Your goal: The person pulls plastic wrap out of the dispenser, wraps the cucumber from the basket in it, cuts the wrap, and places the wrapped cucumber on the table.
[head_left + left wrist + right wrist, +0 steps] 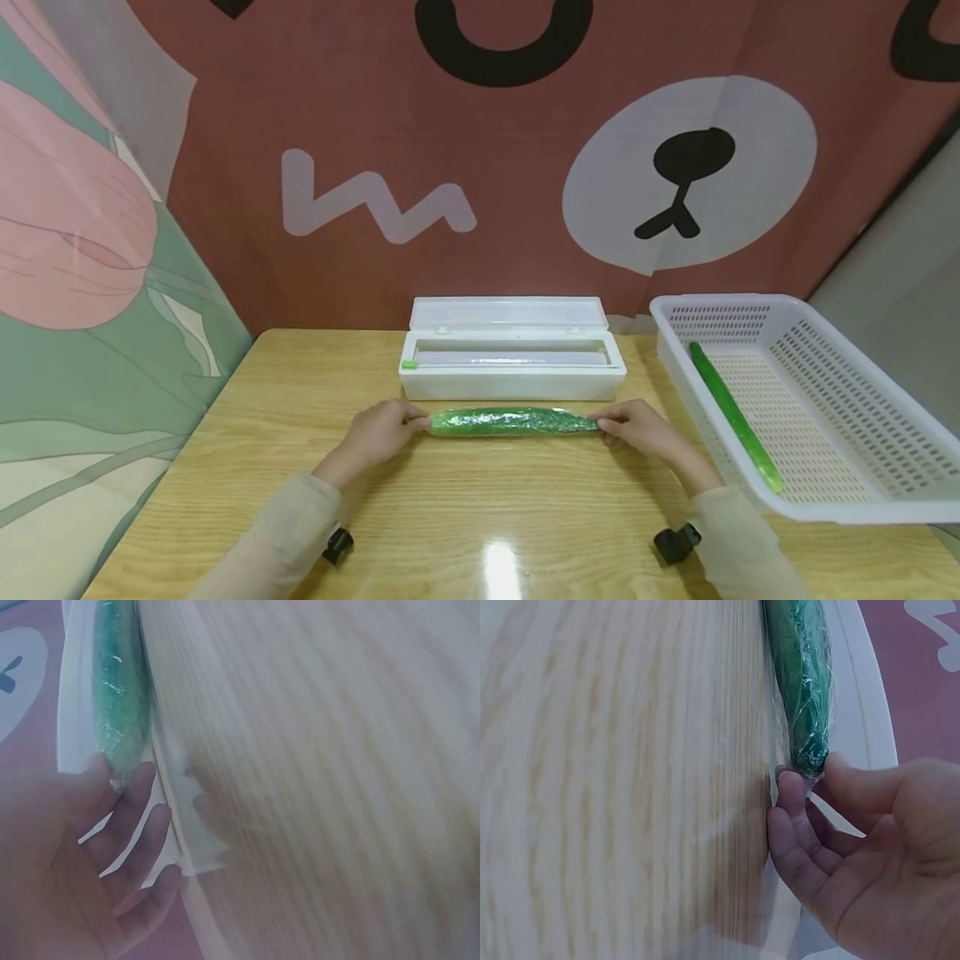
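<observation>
Green cucumber (513, 422) in clear film (807, 682), just in front of white box (513, 384). Pinched at one end by left hand (381, 432), at other by right hand (637, 426). Probably light, stiff, slippery; best held at both ends.

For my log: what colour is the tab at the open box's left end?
Green; the tab shows best in the head view.

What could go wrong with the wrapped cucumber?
The wrapped cucumber might slip: the left fingers and right fingers pinch just its ends. The cling film might tear or loosen there. The cucumber could also bump the open cling-film box close behind it.
</observation>
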Action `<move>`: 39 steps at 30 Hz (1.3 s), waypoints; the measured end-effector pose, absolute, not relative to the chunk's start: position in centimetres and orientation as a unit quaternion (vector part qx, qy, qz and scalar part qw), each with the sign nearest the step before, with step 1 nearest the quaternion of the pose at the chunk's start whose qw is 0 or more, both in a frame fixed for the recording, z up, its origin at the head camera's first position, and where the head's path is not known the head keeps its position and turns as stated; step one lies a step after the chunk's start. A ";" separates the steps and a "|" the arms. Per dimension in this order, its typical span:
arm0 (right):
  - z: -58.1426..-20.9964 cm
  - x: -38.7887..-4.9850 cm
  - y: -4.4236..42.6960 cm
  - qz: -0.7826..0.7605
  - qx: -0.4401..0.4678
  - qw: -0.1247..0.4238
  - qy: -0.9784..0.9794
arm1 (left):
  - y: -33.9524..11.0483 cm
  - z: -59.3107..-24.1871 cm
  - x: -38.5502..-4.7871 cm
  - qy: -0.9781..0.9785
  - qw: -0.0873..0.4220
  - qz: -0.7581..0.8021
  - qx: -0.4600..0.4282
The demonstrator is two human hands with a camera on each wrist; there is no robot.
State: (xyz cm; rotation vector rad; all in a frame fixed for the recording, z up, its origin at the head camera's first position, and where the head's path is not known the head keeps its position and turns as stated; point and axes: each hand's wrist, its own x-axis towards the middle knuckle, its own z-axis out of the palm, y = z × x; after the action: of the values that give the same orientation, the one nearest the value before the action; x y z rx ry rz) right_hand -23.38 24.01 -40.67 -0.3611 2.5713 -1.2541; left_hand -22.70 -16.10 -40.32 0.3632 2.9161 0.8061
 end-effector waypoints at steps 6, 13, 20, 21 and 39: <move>-40.5 -23.2 24.0 -0.414 -0.141 0.129 0.890 | -15.8 -40.1 -22.4 0.951 0.062 0.281 0.114; -40.7 -23.3 24.0 -0.430 -0.137 0.113 0.886 | -15.6 -40.1 -22.4 0.951 0.033 0.282 0.120; -40.5 -23.0 23.5 -0.385 -0.152 0.073 0.907 | -16.5 -39.8 -22.1 0.957 0.003 0.255 0.141; -40.3 -22.9 23.4 -0.380 -0.158 0.070 0.909 | -16.8 -39.8 -22.0 0.958 -0.001 0.250 0.143; -39.7 -22.3 17.0 -0.476 -0.176 0.085 0.857 | -23.0 -38.7 -19.4 0.959 -0.005 0.277 0.057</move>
State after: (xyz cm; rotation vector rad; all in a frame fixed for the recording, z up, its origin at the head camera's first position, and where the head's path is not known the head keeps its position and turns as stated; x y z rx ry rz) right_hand -22.28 17.02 -39.74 -0.5263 2.5569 -1.4190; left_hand -19.41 -23.00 -38.65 0.1788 3.0231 0.8737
